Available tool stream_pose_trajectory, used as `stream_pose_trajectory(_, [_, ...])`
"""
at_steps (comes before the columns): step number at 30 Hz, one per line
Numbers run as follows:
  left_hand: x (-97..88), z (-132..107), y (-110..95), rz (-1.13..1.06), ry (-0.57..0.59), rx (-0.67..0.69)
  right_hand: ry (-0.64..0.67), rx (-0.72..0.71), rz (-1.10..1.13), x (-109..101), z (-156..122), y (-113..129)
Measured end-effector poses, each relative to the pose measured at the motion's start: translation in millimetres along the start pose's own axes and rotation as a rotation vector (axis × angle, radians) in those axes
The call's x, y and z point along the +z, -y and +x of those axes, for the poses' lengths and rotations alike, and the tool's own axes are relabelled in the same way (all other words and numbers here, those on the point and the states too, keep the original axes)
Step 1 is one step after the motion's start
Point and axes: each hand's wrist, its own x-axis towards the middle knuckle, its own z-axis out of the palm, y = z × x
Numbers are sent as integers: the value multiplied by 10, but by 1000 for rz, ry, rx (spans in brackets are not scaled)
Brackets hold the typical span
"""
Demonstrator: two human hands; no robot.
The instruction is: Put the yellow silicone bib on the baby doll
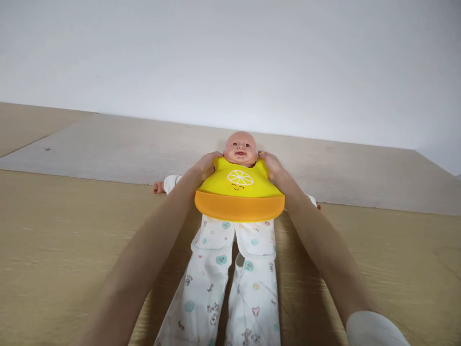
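Head view: a baby doll [240,150] is seen lying on its back on a wooden table [54,250], head toward the white wall [230,57], legs toward the camera. A yellow silicone bib [239,190] with an orange catch pocket is laid over the doll's chest. The left hand [206,166] is placed at the bib's upper corner beside the doll's neck, on the picture's left; the right hand [272,166] is placed at the opposite corner. Both hands are curled around the bib's neck straps, fingers closed on them; the fingertips are hidden behind the neck. The doll's head is thus bracketed between the two hands, touching or nearly so. A white lemon-slice graphic with a small smiling face is printed on the bib. No legible writing is noted; the small prints on the white patterned pyjamas [223,288] are too small to be read.
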Motion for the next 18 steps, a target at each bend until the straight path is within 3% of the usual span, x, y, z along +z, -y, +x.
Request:
stream_pose_trajectory(5, [-32, -9, 23, -119, 51, 106, -35, -23, 146, -4, -119, 86])
stream_pose_trajectory(12, [-93, -90, 84, -195, 139, 92, 145, -118, 209, -100, -242, 223])
stream_pose_trajectory(15, [-72, -170, 91, -244, 198, 124, 251, -150, 261, -111, -179, 250])
stream_pose_trajectory(18, [-25, -250, 87, -279, 240, 132, 259, -163, 236, -32, -23, 268])
